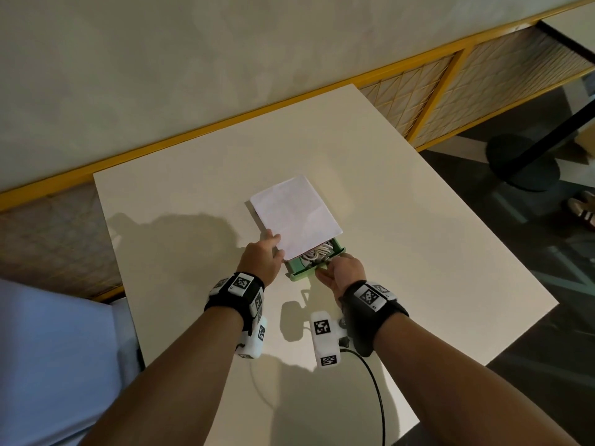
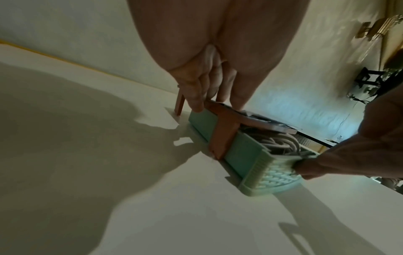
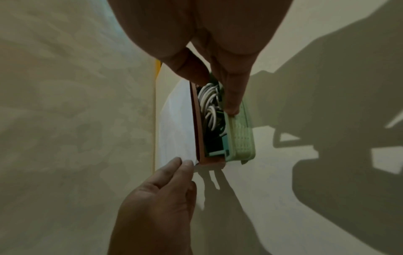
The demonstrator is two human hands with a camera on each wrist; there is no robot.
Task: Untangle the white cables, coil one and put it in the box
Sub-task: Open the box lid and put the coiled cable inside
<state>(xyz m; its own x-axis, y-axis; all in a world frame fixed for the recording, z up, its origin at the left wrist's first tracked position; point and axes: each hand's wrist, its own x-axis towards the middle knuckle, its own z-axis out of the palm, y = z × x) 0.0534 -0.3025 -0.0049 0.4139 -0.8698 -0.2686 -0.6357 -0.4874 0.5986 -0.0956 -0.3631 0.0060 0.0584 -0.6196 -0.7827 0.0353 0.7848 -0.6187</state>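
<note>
A mint-green box lies on the white table, with coiled white cables showing in its near end. A white lid, brown on the inside, covers most of the box and leaves that end uncovered. My left hand pinches the lid's near left corner. My right hand grips the box's near end wall. In the left wrist view the thumb and fingers of the left hand hold the lid above the box. In the right wrist view the cables sit between lid and box wall.
The white table stands against a pale wall with a yellow rail. A black wire trails from my right wrist off the near edge. A black pedestal base and someone's shoes are on the floor at right.
</note>
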